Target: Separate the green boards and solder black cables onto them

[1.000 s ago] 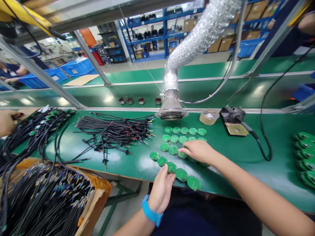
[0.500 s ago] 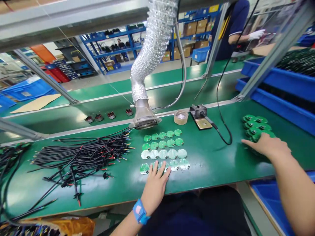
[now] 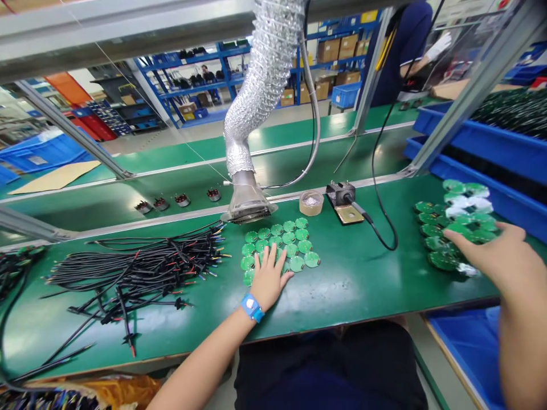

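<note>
My left hand [image 3: 268, 277], with a blue wristband, lies flat and open on a grid of small round green circuit boards [image 3: 294, 242] in the middle of the green bench [image 3: 359, 285]. My right hand [image 3: 496, 256] reaches to the right, fingers spread, over a loose pile of the same green boards [image 3: 440, 228]. It rests on or just above that pile and holds nothing that I can see.
A bundle of black wires [image 3: 137, 267] lies at the left. A silver fume hose [image 3: 252, 165] ends behind the grid, beside a small tub [image 3: 311, 202] and a soldering iron stand [image 3: 348, 208] with its cord. Blue bins [image 3: 470, 136] stand at right. Another person [image 3: 405, 45] stands behind.
My left hand slid forward onto the grid, and the boards now lie pushed closer together. My right hand moved farther right over the pile of boards.
</note>
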The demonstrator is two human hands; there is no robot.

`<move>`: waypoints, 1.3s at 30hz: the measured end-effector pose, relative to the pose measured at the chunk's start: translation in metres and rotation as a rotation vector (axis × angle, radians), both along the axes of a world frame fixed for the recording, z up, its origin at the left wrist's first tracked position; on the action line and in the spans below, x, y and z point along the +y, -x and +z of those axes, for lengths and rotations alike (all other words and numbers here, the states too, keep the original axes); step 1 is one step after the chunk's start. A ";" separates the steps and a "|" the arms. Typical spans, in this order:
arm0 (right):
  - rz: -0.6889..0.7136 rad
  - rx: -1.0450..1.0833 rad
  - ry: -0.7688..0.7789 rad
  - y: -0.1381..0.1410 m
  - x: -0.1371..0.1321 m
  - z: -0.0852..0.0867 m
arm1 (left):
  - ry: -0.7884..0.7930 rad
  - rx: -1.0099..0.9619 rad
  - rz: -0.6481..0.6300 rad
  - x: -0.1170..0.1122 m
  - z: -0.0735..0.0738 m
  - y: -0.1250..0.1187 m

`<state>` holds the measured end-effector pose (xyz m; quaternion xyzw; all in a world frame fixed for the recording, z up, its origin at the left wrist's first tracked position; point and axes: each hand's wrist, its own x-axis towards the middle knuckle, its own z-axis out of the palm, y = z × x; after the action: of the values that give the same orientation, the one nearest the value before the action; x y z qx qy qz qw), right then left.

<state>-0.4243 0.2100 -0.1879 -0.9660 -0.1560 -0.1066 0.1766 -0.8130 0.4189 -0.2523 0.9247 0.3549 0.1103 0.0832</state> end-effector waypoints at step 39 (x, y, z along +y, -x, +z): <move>1.484 0.465 -0.146 0.219 0.123 -0.005 | 1.741 -1.424 0.712 -0.111 0.035 0.064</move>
<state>-0.6430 0.3329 -0.1928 -0.5923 -0.7129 0.2348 0.2930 -0.8774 0.3074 -0.2170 0.1355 0.4221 0.3390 0.8298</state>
